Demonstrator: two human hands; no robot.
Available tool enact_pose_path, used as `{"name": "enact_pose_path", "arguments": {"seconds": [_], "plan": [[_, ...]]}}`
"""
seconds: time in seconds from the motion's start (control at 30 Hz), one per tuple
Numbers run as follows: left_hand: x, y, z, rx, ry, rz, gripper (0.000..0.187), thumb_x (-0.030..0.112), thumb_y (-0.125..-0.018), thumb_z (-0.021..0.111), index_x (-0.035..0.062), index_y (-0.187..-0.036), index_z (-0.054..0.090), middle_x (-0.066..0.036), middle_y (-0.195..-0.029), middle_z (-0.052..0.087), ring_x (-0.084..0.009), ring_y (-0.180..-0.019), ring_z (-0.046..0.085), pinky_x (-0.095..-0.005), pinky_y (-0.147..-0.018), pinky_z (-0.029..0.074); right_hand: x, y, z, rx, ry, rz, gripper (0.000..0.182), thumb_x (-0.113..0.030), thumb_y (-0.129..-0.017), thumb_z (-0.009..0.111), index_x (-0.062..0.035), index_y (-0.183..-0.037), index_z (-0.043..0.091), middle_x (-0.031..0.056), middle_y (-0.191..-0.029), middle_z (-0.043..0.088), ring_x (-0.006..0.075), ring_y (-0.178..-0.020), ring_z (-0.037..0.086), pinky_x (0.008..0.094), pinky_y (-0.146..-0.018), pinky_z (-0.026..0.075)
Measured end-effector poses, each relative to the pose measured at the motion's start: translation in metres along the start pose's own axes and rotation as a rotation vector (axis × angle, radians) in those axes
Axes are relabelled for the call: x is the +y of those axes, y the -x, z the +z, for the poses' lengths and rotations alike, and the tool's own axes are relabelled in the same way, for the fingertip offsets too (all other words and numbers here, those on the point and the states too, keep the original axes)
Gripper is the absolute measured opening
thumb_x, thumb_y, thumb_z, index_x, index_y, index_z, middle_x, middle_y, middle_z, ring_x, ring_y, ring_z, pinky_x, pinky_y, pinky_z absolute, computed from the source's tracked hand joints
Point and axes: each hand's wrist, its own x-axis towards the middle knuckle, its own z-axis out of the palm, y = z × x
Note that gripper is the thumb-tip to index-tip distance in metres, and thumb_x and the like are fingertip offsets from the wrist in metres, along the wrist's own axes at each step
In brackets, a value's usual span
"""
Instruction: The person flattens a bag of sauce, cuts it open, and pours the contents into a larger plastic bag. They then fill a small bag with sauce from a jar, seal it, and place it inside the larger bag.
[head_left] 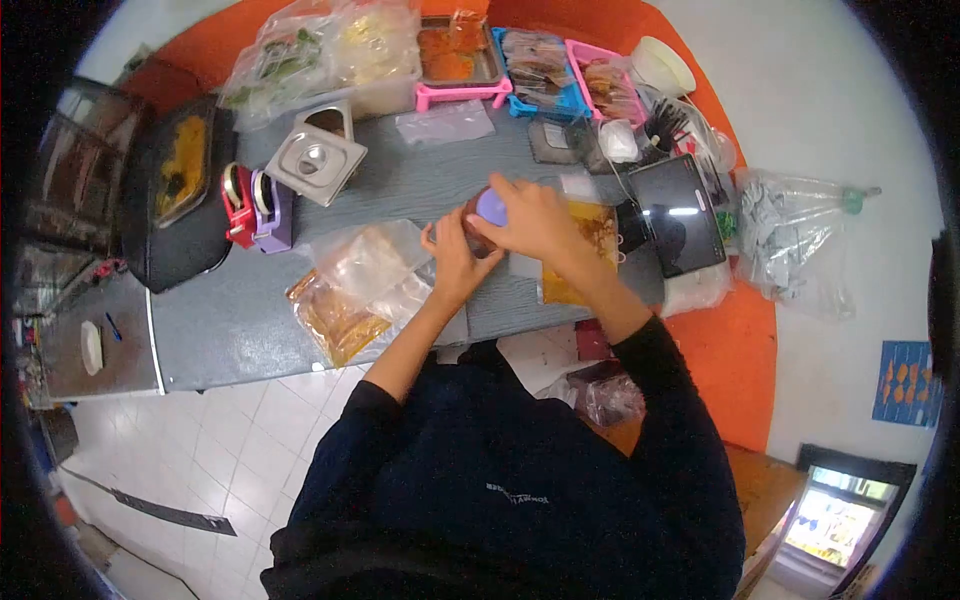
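Over the middle of the grey table, a jar with a purple lid (pixel 491 207) and dark reddish contents is between my two hands. My left hand (pixel 460 262) wraps round the body of the jar from the left. From the right, my right hand (pixel 528 222) has its fingers closed on the purple lid. Left of my left hand lie clear plastic bags (pixel 375 262), and a bag with orange-brown contents (pixel 340 315) is beside them. Under my right forearm lies a flat yellow-orange packet (pixel 590 255).
A steel container with a lid (pixel 315 160) stands left, near red and purple tape dispensers (pixel 258 205). Food trays (pixel 540 70) line the back edge. A dark tablet (pixel 678 215) is at the right, with a black tray (pixel 190 195) far left.
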Motion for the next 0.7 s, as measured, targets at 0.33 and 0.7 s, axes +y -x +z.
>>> {"name": "enact_pose_path", "arguments": {"seconds": [0.33, 0.7], "plan": [[-0.012, -0.019, 0.022, 0.093, -0.012, -0.122, 0.095, 0.04, -0.058, 0.083, 0.0002, -0.132, 0.037, -0.014, -0.121, 0.049, -0.0273, -0.119, 0.043, -0.0513, -0.102, 0.016, 0.004, -0.003, 0.012, 0.221, -0.208, 0.166, 0.058, -0.049, -0.081, 0.064, -0.006, -0.117, 0.051, 0.0204, -0.097, 0.064, 0.041, -0.075, 0.064, 0.0492, -0.064, 0.051], [0.01, -0.037, 0.038, 0.374, -0.148, -0.305, 0.094, 0.048, -0.062, 0.083, -0.002, -0.129, 0.039, -0.016, -0.124, 0.047, -0.0281, -0.121, 0.041, -0.0436, -0.101, 0.024, 0.219, 0.156, 0.115, 0.176, -0.088, 0.982, 0.078, -0.04, -0.071, 0.076, -0.0019, -0.13, 0.042, 0.0207, -0.118, 0.052, 0.0379, -0.112, 0.049, 0.0477, -0.093, 0.041]]}}
